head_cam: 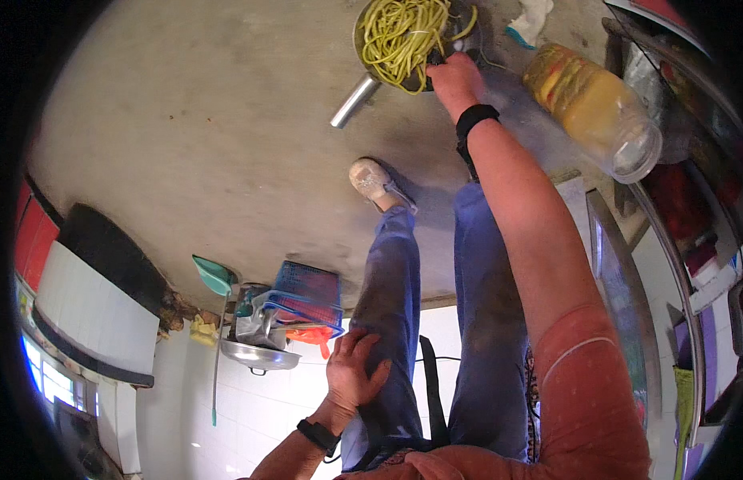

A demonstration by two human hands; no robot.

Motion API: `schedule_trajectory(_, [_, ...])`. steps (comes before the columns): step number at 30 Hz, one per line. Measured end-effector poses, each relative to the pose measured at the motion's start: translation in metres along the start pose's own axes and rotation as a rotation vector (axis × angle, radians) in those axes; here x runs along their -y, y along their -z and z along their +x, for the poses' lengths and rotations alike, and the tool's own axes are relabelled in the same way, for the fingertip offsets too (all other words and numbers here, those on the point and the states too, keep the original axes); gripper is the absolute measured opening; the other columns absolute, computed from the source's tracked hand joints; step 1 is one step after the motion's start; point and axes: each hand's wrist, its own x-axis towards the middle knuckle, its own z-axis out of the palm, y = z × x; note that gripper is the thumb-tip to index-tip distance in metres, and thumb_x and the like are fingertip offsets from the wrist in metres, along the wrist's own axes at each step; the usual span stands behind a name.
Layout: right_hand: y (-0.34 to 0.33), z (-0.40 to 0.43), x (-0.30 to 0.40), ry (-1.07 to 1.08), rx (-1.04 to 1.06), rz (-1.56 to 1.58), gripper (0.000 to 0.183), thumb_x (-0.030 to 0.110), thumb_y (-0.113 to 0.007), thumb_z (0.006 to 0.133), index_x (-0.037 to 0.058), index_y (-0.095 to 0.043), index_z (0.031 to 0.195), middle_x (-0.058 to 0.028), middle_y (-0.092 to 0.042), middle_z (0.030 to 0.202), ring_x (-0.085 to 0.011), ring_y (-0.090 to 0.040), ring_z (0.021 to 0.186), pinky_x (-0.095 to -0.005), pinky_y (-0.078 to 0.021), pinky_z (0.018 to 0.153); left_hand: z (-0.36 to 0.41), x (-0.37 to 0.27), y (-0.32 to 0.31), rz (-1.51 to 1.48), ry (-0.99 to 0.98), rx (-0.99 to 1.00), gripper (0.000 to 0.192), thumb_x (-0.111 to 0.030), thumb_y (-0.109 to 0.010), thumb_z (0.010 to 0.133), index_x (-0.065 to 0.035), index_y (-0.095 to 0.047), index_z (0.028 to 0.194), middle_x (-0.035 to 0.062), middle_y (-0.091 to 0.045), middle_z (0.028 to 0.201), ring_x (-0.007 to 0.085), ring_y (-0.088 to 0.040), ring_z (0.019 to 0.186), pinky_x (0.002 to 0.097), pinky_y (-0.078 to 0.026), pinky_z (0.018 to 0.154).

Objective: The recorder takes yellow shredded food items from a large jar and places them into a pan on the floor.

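Observation:
My right hand (458, 83), with a black band at the wrist, reaches down to the near right rim of a metal pan. Its fingers close around a black handle (435, 58); what the handle belongs to is partly hidden. Long green beans (407, 36) lie heaped in the pan, one curling over the right side. A silver tubular handle (354, 102) sticks out from the pan toward me. My left hand (356, 367) rests flat on my left trouser leg, fingers spread, holding nothing.
Right of the pan lies a big clear jar (593, 108) of yellow liquid and vegetables, near a white sock or glove (530, 23). Behind me are blue plastic baskets (308, 282), a metal lid or pan (260, 355) and a green long-handled dustpan (214, 276). A metal rail (686, 282) curves at right.

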Motion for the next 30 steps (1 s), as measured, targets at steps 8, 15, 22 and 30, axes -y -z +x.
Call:
schedule_trajectory(8, [0.069,-0.045,-0.038,-0.033,-0.039,0.307,0.040,0.028,-0.082,0.069,-0.0006,-0.060,0.085,-0.0155,-0.064,0.078,-0.0299,-0.064,0.072,-0.0424,-0.0490,0.062,0.005,-0.010,-0.012,0.039,-0.039,-0.015,0.045,-0.029,-0.071,0.074,-0.0104,-0.062,0.113,0.0151,-0.057,0.117,0.0366,-0.056,0.106,0.0451,-0.049,0.089])
schedule_trajectory(15, [0.177,-0.118,-0.060,0.184,-0.029,0.791,0.030,0.013,-0.079,0.071,0.0017,-0.057,0.088,-0.0073,-0.062,0.080,-0.0162,-0.058,0.072,-0.0325,-0.0482,0.064,0.005,-0.006,-0.025,0.160,-0.110,-0.032,0.039,-0.028,-0.070,0.074,-0.0124,-0.063,0.110,0.0132,-0.057,0.112,0.0365,-0.055,0.104,0.0448,-0.049,0.087])
schedule_trajectory(22, [0.315,-0.118,-0.116,0.124,-0.361,0.257,0.026,0.013,-0.075,0.075,0.0014,-0.059,0.091,-0.0124,-0.063,0.082,-0.0227,-0.062,0.074,-0.0348,-0.0492,0.067,0.008,-0.015,-0.040,0.199,-0.105,-0.052,0.040,-0.030,-0.070,0.074,-0.0121,-0.063,0.109,0.0125,-0.057,0.112,0.0360,-0.055,0.104,0.0450,-0.049,0.086])
schedule_trajectory(30, [0.297,-0.060,-0.124,0.311,0.065,-0.047,0.026,0.016,-0.071,0.073,-0.0017,-0.059,0.089,-0.0201,-0.063,0.088,-0.0368,-0.060,0.080,-0.0419,-0.0471,0.070,0.006,-0.015,-0.047,0.257,-0.113,-0.075,0.040,-0.031,-0.069,0.075,-0.0102,-0.062,0.108,0.0124,-0.057,0.112,0.0355,-0.055,0.103,0.0454,-0.049,0.084])
